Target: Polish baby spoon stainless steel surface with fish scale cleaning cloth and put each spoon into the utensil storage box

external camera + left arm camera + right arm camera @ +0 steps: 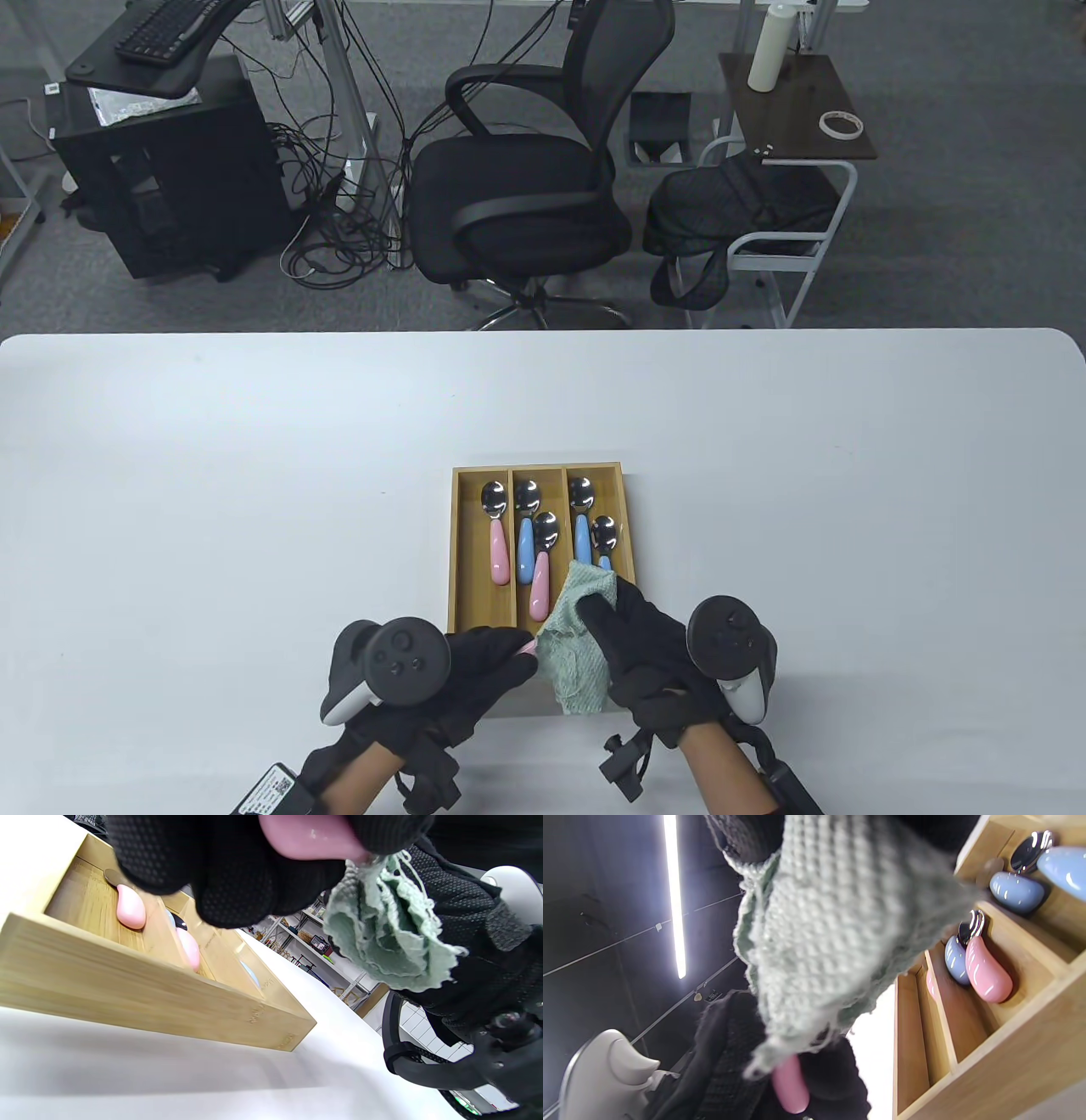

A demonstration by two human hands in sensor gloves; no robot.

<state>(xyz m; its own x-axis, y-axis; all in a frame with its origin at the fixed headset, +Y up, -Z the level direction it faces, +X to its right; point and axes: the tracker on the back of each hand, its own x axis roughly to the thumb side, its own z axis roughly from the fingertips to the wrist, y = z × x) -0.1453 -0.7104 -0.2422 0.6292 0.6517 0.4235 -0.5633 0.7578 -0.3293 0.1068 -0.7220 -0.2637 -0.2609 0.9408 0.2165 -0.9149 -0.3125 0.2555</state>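
My left hand (507, 660) grips the pink handle of a baby spoon (527, 649) just over the near end of the wooden storage box (462, 543). The spoon's bowl is hidden inside the green cleaning cloth (575, 658), which my right hand (609, 613) holds wrapped round it. The left wrist view shows the pink handle (309, 836) between my gloved fingers, with the cloth (382, 938) beside it. In the right wrist view the cloth (831, 921) hangs over the pink handle (790, 1086). Several spoons lie in the box: a pink one (498, 543) on the left, a blue and a pink (540, 569) in the middle, two blue (581, 518) on the right.
The box has three long compartments (967, 1027) and stands near the front middle of the white table (212, 509). Beyond the table's far edge are a black office chair (517, 195), a desk with a computer tower (170, 170) and a side trolley (789, 127).
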